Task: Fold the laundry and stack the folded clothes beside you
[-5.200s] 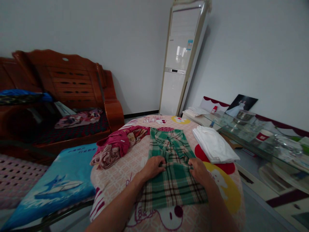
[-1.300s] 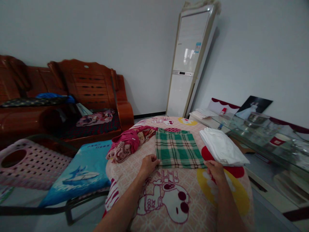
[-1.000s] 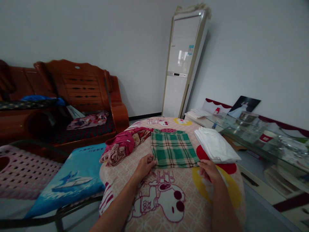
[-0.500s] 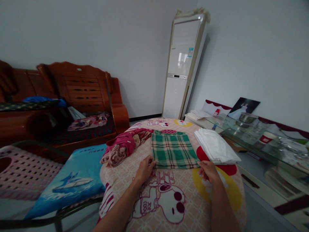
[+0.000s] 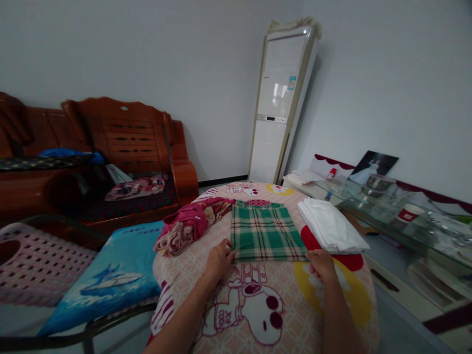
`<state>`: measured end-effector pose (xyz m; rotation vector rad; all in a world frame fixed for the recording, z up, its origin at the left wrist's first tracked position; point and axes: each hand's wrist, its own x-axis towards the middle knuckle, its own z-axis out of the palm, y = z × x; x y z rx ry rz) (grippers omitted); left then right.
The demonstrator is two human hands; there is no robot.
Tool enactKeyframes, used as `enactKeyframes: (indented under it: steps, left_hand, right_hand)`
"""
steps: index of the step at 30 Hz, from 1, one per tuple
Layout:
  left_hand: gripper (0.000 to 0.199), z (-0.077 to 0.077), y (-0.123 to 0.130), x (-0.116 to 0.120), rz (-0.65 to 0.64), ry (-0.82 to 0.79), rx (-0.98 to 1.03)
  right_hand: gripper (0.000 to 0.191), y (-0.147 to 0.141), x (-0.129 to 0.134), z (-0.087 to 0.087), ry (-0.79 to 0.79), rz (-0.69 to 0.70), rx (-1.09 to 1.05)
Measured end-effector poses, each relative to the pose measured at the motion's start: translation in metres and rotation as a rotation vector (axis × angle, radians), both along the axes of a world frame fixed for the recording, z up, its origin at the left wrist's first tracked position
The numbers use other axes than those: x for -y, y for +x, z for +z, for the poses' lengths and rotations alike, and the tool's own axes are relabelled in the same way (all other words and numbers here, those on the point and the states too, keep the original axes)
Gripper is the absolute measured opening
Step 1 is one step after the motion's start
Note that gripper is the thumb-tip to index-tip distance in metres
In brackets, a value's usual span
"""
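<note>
A green plaid cloth lies folded into a flat rectangle on the round table, which has a pink, cartoon-patterned cover. My left hand is closed at the cloth's near left corner, fingertips on its edge. At the near right corner, my right hand pinches the edge between thumb and fingers. The near edge stretches straight between both hands. A crumpled heap of pink and patterned clothes lies left of the cloth. On the right sits a folded white cloth.
Left of the table, a blue cushion rests on a pink woven chair. Behind it is a wooden sofa. A glass-topped cabinet with a paper cup stands right. A tall air conditioner fills the corner.
My right hand has shifted slightly outward and toward me, and its fingers have closed more tightly at the corner. The cloth's near edge looks straighter. My left hand stays at its corner.
</note>
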<state>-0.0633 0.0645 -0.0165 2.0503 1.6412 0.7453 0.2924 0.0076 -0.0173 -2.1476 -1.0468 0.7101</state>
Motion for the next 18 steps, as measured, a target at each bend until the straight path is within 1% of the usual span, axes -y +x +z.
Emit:
enactKeyframes:
  steps: [2, 3, 4, 6, 7, 9, 10, 12, 15, 18]
  left_hand:
    - [0.028, 0.004, -0.001, 0.002, 0.031, 0.046, -0.051]
    - [0.032, 0.006, 0.000, 0.003, 0.026, 0.103, -0.052]
    - [0.033, 0.008, 0.001, 0.004, -0.011, 0.172, -0.038]
    - [0.032, 0.009, 0.006, 0.005, -0.167, 0.287, -0.004]
    - [0.032, 0.009, 0.008, 0.005, -0.261, 0.302, -0.004]
    - [0.038, 0.006, 0.014, 0.006, -0.400, 0.258, -0.043]
    - [0.044, 0.003, 0.017, 0.006, -0.431, 0.227, -0.070]
    - [0.051, -0.002, 0.019, 0.005, -0.446, 0.184, -0.108]
    - [0.052, -0.011, 0.015, 0.000, -0.462, 0.161, -0.099]
    - [0.049, -0.016, 0.004, -0.009, -0.503, 0.102, 0.009]
  right_hand:
    - [0.021, 0.001, 0.001, 0.001, -0.018, -0.009, 0.050]
    - [0.018, 0.001, 0.001, 0.002, -0.014, -0.016, 0.063]
    - [0.016, 0.002, 0.002, 0.003, -0.005, -0.019, 0.073]
    - [0.018, 0.002, 0.002, 0.005, 0.000, 0.001, 0.116]
    - [0.021, 0.003, 0.001, 0.005, -0.004, 0.026, 0.150]
    - [0.026, 0.004, -0.001, 0.005, -0.016, 0.085, 0.240]
    - [0.027, 0.005, -0.002, 0.004, -0.015, 0.108, 0.286]
    - [0.027, 0.007, -0.004, 0.002, 0.011, 0.133, 0.356]
    - [0.026, 0.007, -0.007, 0.000, 0.069, 0.129, 0.416]
    - [0.027, 0.004, -0.004, 0.002, 0.092, 0.122, 0.357]
